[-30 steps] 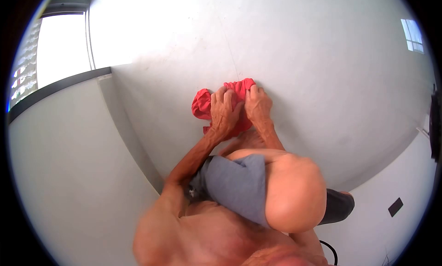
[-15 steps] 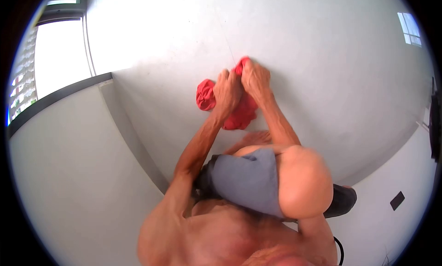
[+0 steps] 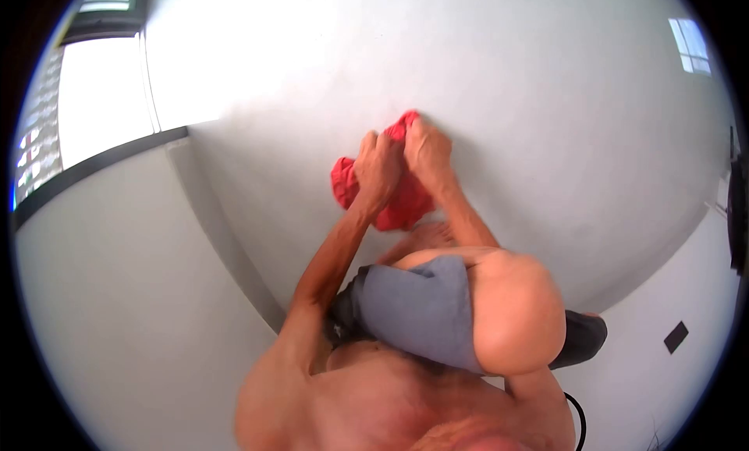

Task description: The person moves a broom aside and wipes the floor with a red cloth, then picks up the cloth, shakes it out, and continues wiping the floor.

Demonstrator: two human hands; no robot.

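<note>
Both hands are on a crumpled red cloth (image 3: pixel 402 207) in front of the raised, bent knee. My left hand (image 3: pixel 377 167) is closed on the cloth, and a rounded bunch of the fabric bulges out to its left. Just to the right, my right hand (image 3: pixel 428 148) pinches the upper edge of the same cloth, with a small red tip sticking up past the fingers. A short gathered stretch of fabric runs between the two hands. Most of the cloth hangs below them, above a bare foot (image 3: pixel 429 236), and the palms hide part of it.
A pale smooth floor (image 3: pixel 546 131) spreads around the hands. On the left stands a low white wall (image 3: pixel 140 279) with a dark top edge, beside a bright window opening (image 3: pixel 108 88). Grey shorts (image 3: pixel 413 307) cover the near thigh. A small dark rectangle (image 3: pixel 676 337) shows at the right.
Both hands and the cloth have come slightly nearer to the body. The gathered stretch of cloth between the hands shows more now, and both hands keep their grip.
</note>
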